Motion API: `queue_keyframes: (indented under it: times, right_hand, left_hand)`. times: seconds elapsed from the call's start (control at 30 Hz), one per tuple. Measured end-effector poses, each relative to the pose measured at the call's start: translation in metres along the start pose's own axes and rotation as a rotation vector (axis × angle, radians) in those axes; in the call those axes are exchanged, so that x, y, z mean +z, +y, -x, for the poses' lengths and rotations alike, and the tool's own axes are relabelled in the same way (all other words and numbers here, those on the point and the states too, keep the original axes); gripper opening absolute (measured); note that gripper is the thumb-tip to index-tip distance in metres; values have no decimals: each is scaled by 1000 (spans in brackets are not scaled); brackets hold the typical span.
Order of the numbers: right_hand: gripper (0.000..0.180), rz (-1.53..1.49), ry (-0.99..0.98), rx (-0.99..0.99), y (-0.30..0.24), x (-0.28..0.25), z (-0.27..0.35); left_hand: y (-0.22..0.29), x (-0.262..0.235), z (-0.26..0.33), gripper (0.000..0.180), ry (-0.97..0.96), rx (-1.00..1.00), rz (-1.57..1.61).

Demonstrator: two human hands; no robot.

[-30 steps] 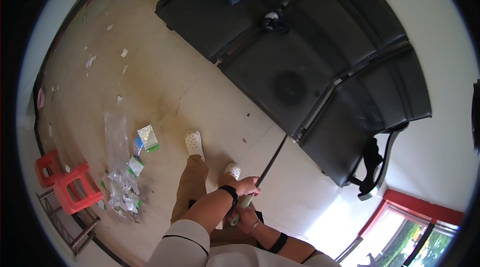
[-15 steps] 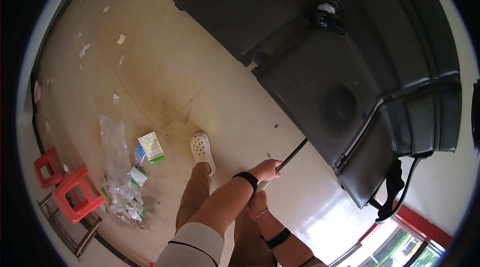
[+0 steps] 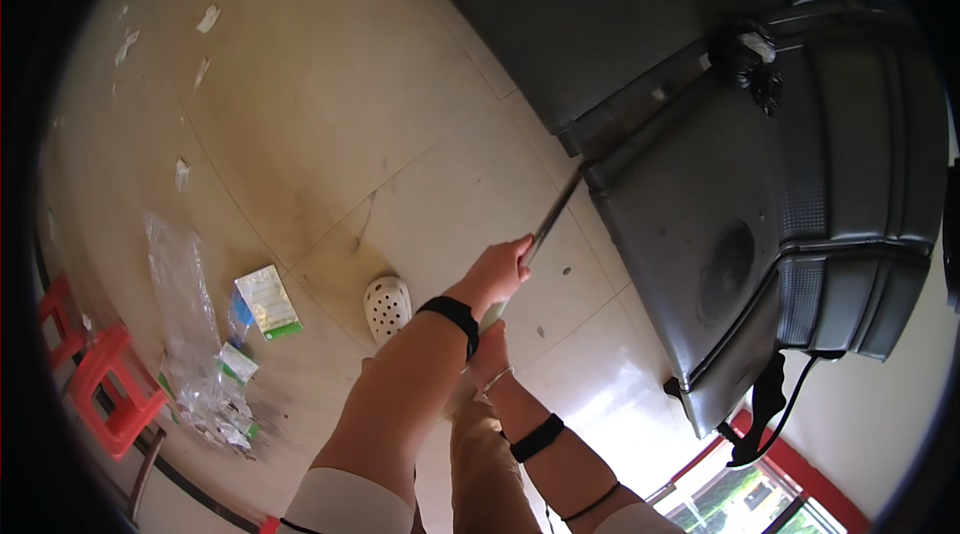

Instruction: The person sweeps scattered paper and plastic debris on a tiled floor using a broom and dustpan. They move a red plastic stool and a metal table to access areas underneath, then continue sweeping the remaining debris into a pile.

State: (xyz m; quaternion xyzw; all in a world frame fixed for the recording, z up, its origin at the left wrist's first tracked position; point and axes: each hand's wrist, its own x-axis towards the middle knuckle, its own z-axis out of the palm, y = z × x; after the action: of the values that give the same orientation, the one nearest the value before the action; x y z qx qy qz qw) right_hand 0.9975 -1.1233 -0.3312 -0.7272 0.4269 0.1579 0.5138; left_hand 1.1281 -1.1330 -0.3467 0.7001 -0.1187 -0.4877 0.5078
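Floor (image 3: 320, 94): beige tiles, brown smudges
Seating (image 3: 660, 219): black padded row
Stools (image 3: 133, 422): red
Window (image 3: 735, 502): red-framed, bright
Wall (image 3: 850, 409): white

The pole (image 3: 560, 211) looks smooth, faintly shiny; black bench seats (image 3: 670, 224), leather-like with soft gloss; 2 red stools (image 3: 130, 418), smooth plastic; clear wrapping (image 3: 182, 289), crinkled glossy plastic.

Red stools (image 3: 122, 422), black plastic bag (image 3: 736, 56), window (image 3: 733, 506)

The left hand (image 3: 499, 272) is curled tight, farther forward than the right hand (image 3: 489, 355).
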Motion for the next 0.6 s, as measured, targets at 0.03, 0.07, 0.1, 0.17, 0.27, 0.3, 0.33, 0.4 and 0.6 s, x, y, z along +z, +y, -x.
queue_keyframes:
  times: [0.03,0.07,0.1,0.17,0.27,0.3,0.33,0.4,0.6]
  right_hand:
    - [34,42,-23,15,-19,-2,-3]
    - [33,124,-4,25,-26,0,-2]
    - [29,42,-65,150,-35,1,5]
    - [23,-117,-187,402,-58,2,22]
    - [20,-107,-278,427,-43,0,60]
    - [21,-93,-319,433,-34,-3,75]
    - [22,-81,-350,427,-30,-4,88]
    - [26,-58,-406,416,-22,-10,113]
    - [27,138,-558,446,-15,-38,183]
  left_hand:
    - [7,-12,2,49,12,-25,-47]
    - [10,-20,5,50,-18,-31,1]
    - [7,-28,9,51,-40,-39,47]
    - [-10,-32,25,52,-53,-88,121]
    - [-21,-28,63,50,-88,-136,339]
    - [-23,-24,78,48,-103,-149,429]
    - [-26,-23,94,44,-94,-138,467]
    - [-28,-17,123,36,-81,-114,542]
    - [-4,0,202,21,-9,-191,595]
